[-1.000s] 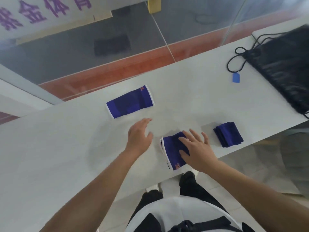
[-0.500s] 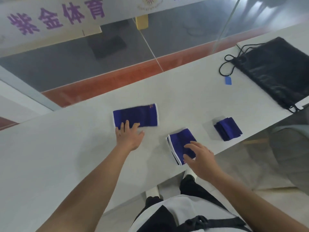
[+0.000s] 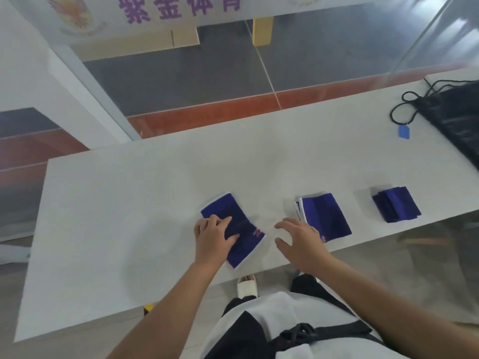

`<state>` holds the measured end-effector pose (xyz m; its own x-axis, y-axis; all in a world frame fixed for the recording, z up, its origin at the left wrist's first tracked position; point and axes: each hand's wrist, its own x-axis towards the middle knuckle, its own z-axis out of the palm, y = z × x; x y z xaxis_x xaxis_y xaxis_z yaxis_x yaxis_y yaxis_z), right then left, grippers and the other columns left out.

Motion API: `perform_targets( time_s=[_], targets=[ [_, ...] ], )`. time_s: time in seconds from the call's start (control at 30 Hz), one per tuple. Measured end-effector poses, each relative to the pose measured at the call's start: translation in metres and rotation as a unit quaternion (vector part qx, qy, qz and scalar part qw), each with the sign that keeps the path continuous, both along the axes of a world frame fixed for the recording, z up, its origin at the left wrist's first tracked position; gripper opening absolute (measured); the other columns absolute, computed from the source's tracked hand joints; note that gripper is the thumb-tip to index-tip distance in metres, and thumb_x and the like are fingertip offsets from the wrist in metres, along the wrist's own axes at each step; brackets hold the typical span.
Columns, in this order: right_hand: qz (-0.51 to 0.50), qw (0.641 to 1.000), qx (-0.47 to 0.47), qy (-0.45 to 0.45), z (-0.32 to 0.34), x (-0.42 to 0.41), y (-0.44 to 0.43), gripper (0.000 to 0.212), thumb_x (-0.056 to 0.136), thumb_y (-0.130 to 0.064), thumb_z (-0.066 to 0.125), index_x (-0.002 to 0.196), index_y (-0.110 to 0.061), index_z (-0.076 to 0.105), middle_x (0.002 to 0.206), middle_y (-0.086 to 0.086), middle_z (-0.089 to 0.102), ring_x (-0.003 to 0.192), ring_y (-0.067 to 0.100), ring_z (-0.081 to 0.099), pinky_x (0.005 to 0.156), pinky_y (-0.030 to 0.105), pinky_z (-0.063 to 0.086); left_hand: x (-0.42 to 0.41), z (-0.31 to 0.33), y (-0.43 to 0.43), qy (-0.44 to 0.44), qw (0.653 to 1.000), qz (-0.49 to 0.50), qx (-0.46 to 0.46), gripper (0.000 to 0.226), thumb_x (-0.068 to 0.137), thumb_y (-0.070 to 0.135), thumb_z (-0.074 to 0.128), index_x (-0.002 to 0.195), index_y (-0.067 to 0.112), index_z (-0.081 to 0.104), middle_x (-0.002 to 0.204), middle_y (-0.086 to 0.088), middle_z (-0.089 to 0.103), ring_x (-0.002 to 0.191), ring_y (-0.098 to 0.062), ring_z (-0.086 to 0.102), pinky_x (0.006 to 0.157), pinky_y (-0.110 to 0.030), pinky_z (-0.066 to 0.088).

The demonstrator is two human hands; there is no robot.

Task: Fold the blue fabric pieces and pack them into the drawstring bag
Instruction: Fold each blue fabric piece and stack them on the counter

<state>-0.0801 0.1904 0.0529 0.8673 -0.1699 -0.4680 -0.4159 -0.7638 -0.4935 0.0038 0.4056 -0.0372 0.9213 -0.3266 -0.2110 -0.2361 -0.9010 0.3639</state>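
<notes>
The black drawstring bag [image 3: 456, 123] lies flat at the table's [image 3: 103, 216] far right, cut off by the frame edge, so I cannot tell what it holds. My left hand [image 3: 212, 238] presses flat on the unfolded blue cloth [image 3: 239, 229], gripping nothing. My right hand [image 3: 300, 242] hovers open between it and a folded cloth [image 3: 324, 216]; another folded bundle [image 3: 395, 204] sits further right.

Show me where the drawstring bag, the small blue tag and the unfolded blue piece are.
drawstring bag [image 3: 456, 120]: head view, on its black body.
small blue tag [image 3: 403, 132]: head view, its middle.
unfolded blue piece [image 3: 239, 229]: head view, bare cloth beside the left hand [image 3: 212, 239].
</notes>
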Motion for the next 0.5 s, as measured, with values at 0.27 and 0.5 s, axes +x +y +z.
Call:
perform_targets(
  time_s=[0.27,0.5],
  targets=[
    [-0.064,0.994,0.074,-0.038,0.021,0.0,0.002,0.053,0.092,-0.04,0.068,0.141,-0.028,0.05,0.145,-0.013,0.049,0.133,0.013,0.048,0.108,0.029,0.036,0.011,0.062,-0.012,0.069,0.984,0.003,-0.165,0.026,0.097,0.023,0.063,0.12,0.021,0.073,0.113,0.0,0.076,0.102,-0.022,0.07,0.086,-0.035,0.055],
    [-0.221,0.85,0.478,-0.009,0.088,0.005,-0.016,0.076,0.076,-0.025,0.08,0.144,-0.033,0.047,0.133,-0.008,0.065,0.117,0.016,0.064,0.107,0.044,0.047,0.018,0.17,-0.027,0.314,0.814,0.047,-0.487,0.018,0.088,0.003,0.071,0.104,0.01,0.075,0.099,-0.008,0.079,0.086,-0.023,0.075,0.074,-0.034,0.061]
  ],
)
